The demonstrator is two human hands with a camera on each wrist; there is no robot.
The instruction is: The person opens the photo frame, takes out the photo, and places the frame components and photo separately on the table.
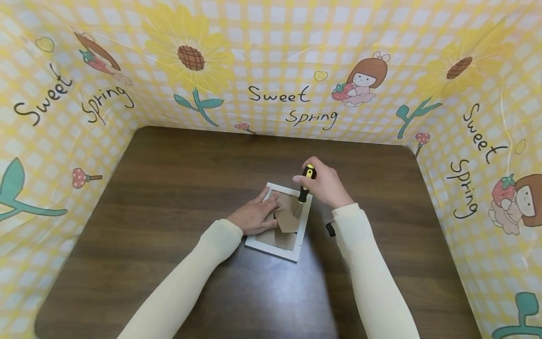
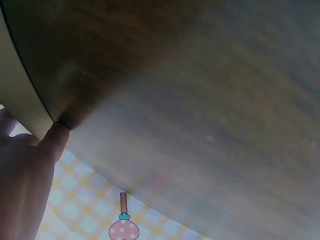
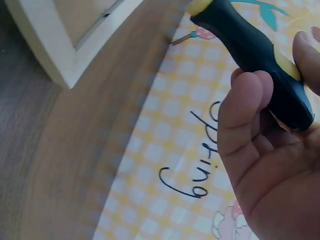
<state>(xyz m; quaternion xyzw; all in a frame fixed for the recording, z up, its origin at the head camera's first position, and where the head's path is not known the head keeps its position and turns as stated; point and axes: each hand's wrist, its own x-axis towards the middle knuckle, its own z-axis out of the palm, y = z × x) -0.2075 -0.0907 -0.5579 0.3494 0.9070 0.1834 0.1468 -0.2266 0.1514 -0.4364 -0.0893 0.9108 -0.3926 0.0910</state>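
A white picture frame lies back side up on the table, its brown backing board showing, with a pointed brown flap on it. My left hand rests over the frame's left side, fingers spread across the border and backing. In the left wrist view, part of that hand shows beside a pale edge. My right hand grips a screwdriver by its black and yellow handle. Its shaft points down at the inner right edge of the frame. The screwdriver's tip is hard to make out.
A small black object lies on the brown wooden table, by the right sleeve. Yellow checked cloth printed with flowers and lettering stands around the table's back and sides.
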